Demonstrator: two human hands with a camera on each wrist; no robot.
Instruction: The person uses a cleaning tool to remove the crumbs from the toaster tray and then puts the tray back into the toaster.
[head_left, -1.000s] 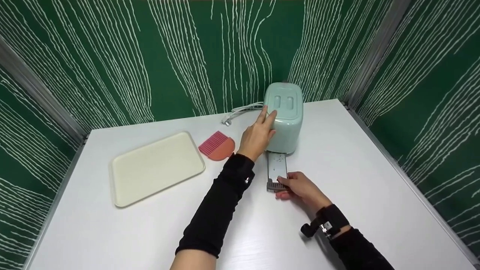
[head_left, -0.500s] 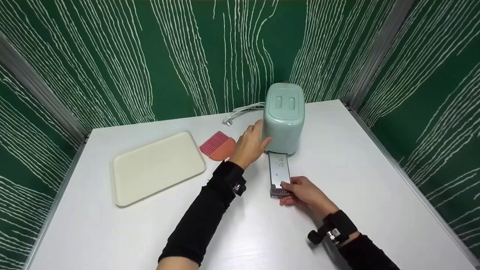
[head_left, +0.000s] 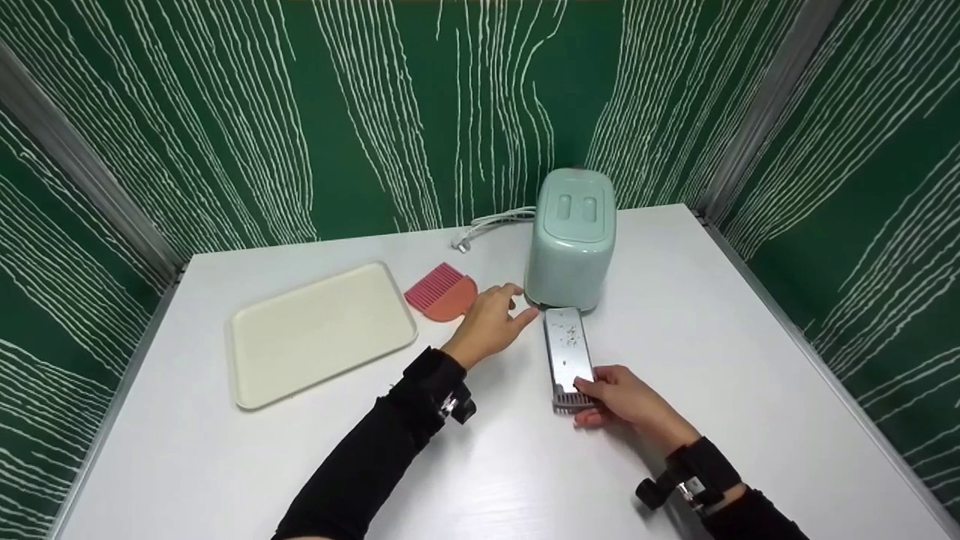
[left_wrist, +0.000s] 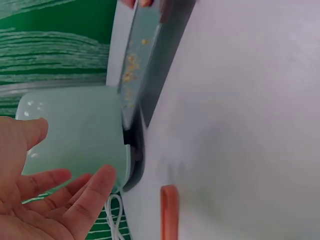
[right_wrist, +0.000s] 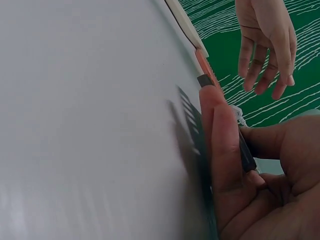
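The silver tray (head_left: 568,352) is speckled; the right hand (head_left: 628,401) pinches and partly hides its grey end (head_left: 568,403). Left hand (head_left: 486,324): thumb and fingers apart.

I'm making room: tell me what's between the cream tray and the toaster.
In the head view, a pink-and-orange brush lies between the tray and the toaster, the white plug farther back; the left hand hangs nearer the toaster.

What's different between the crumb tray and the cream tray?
The crumb tray is narrow; the cream tray is much broader. The crumb tray is silver with a grey slotted end, whereas the cream tray is off-white. The right hand holds the crumb tray, while the cream tray lies on the table. Both look roughly rectangular.
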